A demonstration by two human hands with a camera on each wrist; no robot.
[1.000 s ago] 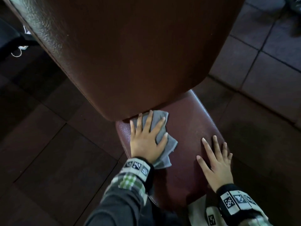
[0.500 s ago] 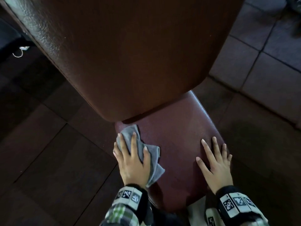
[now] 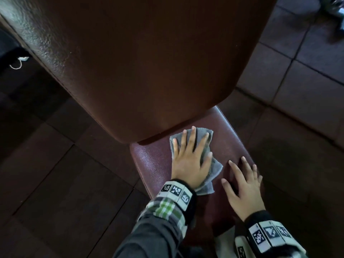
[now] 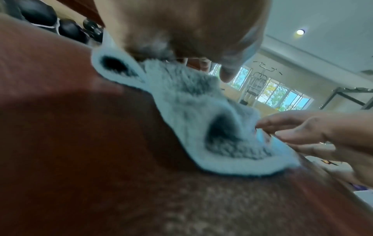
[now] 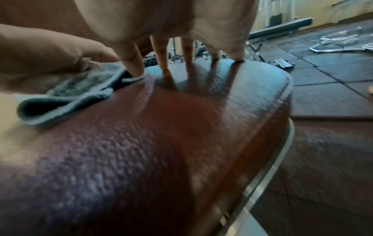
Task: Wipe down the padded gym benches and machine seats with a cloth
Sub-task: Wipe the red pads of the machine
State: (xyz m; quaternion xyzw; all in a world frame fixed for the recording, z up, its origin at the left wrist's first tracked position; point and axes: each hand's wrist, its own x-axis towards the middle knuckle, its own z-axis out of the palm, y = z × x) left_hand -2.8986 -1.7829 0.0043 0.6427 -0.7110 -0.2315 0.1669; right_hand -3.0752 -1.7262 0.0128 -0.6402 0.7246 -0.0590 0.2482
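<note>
A grey cloth lies on the dark red padded seat, close under the edge of the big brown backrest pad. My left hand lies flat on the cloth with fingers spread, pressing it onto the seat. In the left wrist view the cloth is bunched under my palm. My right hand rests flat on the seat's right side, fingers straight, holding nothing. In the right wrist view its fingertips touch the seat next to the cloth.
Dark rubber floor tiles surround the bench. A metal frame edge runs below the seat's right side. Gym machines and a bench stand further off, and metal parts lie on the floor to the right.
My left hand slid the cloth from the seat's near left edge up and to the right, towards the backrest. The right hand stayed in place.
</note>
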